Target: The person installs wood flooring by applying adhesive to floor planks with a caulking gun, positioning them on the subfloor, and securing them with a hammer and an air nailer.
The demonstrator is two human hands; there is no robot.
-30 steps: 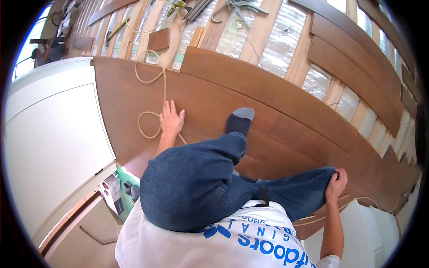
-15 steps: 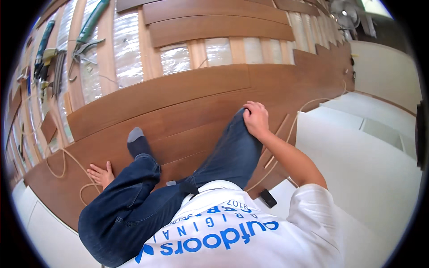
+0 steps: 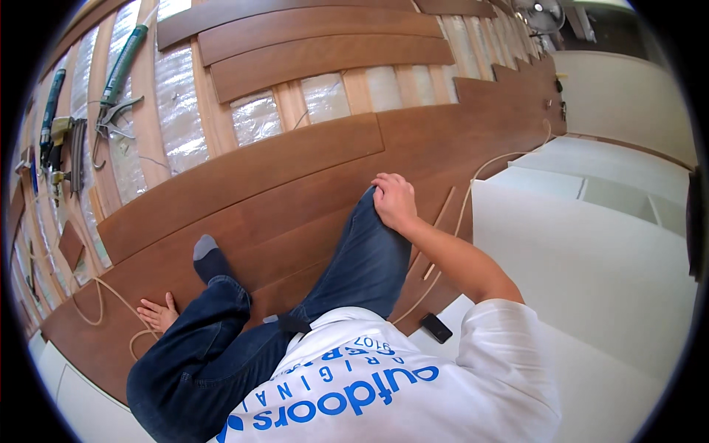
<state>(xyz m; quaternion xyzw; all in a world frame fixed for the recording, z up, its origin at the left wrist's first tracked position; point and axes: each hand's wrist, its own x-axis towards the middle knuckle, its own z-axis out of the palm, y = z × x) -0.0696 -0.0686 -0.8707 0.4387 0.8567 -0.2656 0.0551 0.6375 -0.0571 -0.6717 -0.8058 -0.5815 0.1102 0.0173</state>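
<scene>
My left hand [image 3: 157, 314] lies flat on the brown wood floorboards [image 3: 295, 229], fingers spread, beside a loop of tan hose [image 3: 100, 310]. It is empty, and the wrist is hidden behind my bent left leg. My right hand [image 3: 394, 199] rests on my raised right knee, its fingers curved over the top with nothing held. Ahead of me, one long plank [image 3: 244, 181] borders the open joists. Several loose planks [image 3: 325, 63] lie across the joists farther off.
At the far left a green-tubed caulking gun [image 3: 122, 70], a second green tube [image 3: 52, 103] and a nail gun [image 3: 59, 140] lie over joists and clear plastic film. A narrow wood strip [image 3: 443, 214] lies right of my knee. White cabinets [image 3: 546, 244], a black phone [image 3: 436, 328] and a fan [image 3: 539, 15] are rightward.
The view has turned a little, so the planks and tools sit farther left and lower. Both hands stay where they were, on the floor and on the knee.
</scene>
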